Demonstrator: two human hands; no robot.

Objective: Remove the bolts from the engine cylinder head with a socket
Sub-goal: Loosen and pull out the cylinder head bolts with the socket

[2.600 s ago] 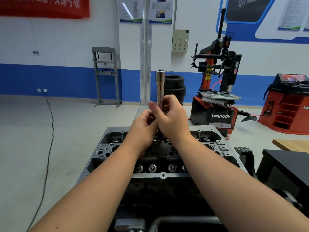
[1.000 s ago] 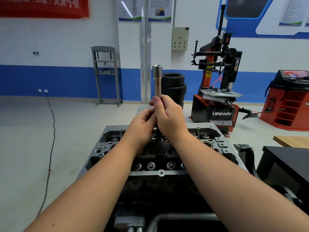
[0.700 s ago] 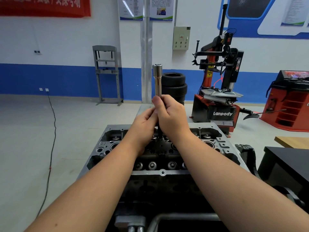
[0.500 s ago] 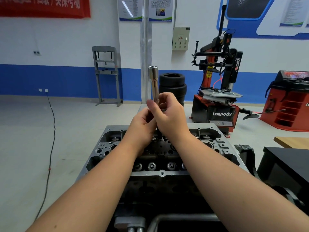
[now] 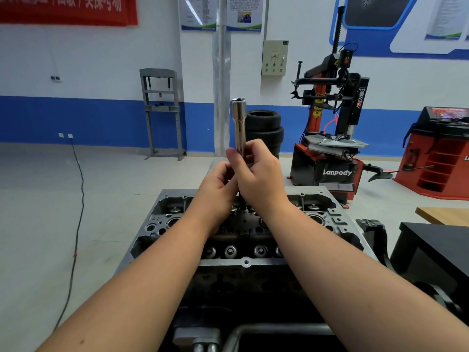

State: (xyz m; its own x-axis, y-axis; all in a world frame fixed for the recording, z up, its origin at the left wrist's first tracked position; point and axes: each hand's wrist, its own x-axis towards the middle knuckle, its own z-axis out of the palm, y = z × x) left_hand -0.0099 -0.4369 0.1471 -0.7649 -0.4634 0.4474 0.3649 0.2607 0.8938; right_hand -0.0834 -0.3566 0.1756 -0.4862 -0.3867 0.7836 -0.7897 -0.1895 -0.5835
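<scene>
The right hand (image 5: pixel 258 179) has its grip clenched round the lower shaft of the long, polished chrome deep socket (image 5: pixel 238 128), thumb and fingers wrapped about it so that the tool stands nearly upright with its open flared mouth on top, leaning very slightly left. The left hand (image 5: pixel 215 191) pinches at the tool's lower end, just beneath and to the left of the right hand, touching it; what exactly its fingers hold there is hidden behind the knuckles, though a thin dark stem shows below the two hands and may be a bolt or an extension. Held mouth-up and lifted off the work like this, the socket is probably being emptied of a bolt or readied for the next one, which would explain two hands working close together at one end. Both forearms reach straight out from the near edge, converging over the middle, wrists bent slightly upward and well raised. Directly under them lies the grey cast-aluminium engine cylinder head (image 5: pixel 243 262), with a row of round valve spring caps (image 5: pixel 231 250) along its near side; the socket hangs above its far half, not touching it.
</scene>
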